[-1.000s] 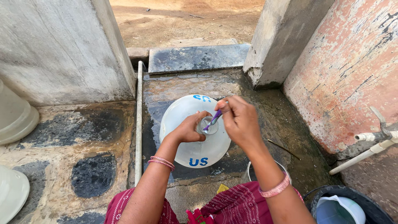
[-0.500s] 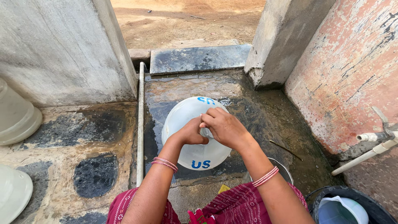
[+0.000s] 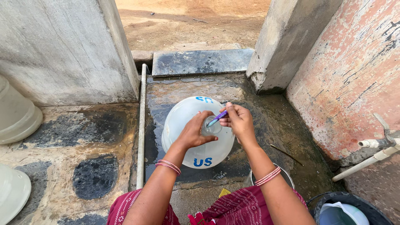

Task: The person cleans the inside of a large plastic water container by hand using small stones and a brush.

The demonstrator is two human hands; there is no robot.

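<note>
Two hands meet over a large translucent jug (image 3: 196, 137) that stands upright at the centre of the frame on a wet stone floor (image 3: 266, 125). Its narrow mouth (image 3: 213, 126) faces up, just right of the jug's middle. Blue lettering shows on the jug's top and bottom edges.

At the mouth, the left hand (image 3: 195, 132) curls over the jug's shoulder, fingers bent and gripping the neck from the left. The right hand (image 3: 238, 120) comes in from the right, its fingers pressed together and pinching a purple brush (image 3: 217, 118). The brush slants down and left, its tip at the mouth; whether it goes inside cannot be told. Pink bangles (image 3: 168, 166) ring the left wrist, and more sit on the right wrist (image 3: 268, 176).

Below the arms, at the bottom centre, lies maroon patterned cloth (image 3: 250, 206). Part of a metal pot rim (image 3: 287, 175) shows behind the right forearm, near the jug. A thin stick (image 3: 286, 154) lies on the wet floor to the right.

Left of the jug a pale pipe (image 3: 141, 129) runs up and down the frame, beside patchy dark floor. Two pale tubs (image 3: 16, 116) sit at the left edge. At the lower right a dark bucket (image 3: 354, 210) holds a white thing, and a white tap pipe (image 3: 371, 154) juts from the pink wall (image 3: 346, 71). Grey concrete walls (image 3: 62, 46) flank a gap to bare earth at the top.
</note>
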